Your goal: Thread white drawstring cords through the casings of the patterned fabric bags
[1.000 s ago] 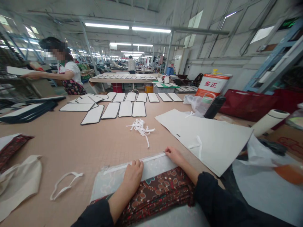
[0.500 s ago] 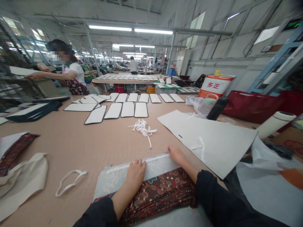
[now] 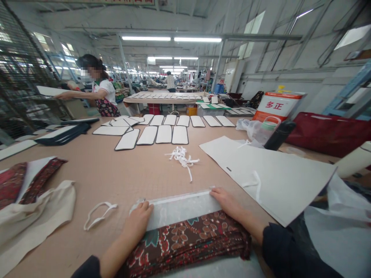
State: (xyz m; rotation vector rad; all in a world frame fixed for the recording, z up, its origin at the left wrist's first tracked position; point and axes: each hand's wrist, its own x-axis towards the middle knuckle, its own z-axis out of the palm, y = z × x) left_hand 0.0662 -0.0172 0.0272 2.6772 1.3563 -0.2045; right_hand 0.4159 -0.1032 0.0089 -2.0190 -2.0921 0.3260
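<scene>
A clear plastic bag (image 3: pixel 179 210) with a white zip strip along its far edge lies on the tan table in front of me. Folded dark red patterned fabric (image 3: pixel 188 243) sits inside it. My left hand (image 3: pixel 138 222) presses flat on the bag's left end near the strip's corner. At the bag's right end my right hand (image 3: pixel 228 202) lies with fingertips on the strip. Both hands rest with fingers stretched out, holding nothing.
White tape strips (image 3: pixel 182 157) and a tape loop (image 3: pixel 98 214) lie on the table (image 3: pixel 116 173). A large white sheet (image 3: pixel 269 177) lies right, white panels (image 3: pixel 156 135) beyond, cream cloth and red fabric (image 3: pixel 29 204) left. A black bottle (image 3: pixel 279 134) stands right. A person (image 3: pixel 101 92) works far left.
My left hand has slid left along the zip strip, from the middle to the bag's left corner. My right hand stays at the right end. The view has shifted slightly.
</scene>
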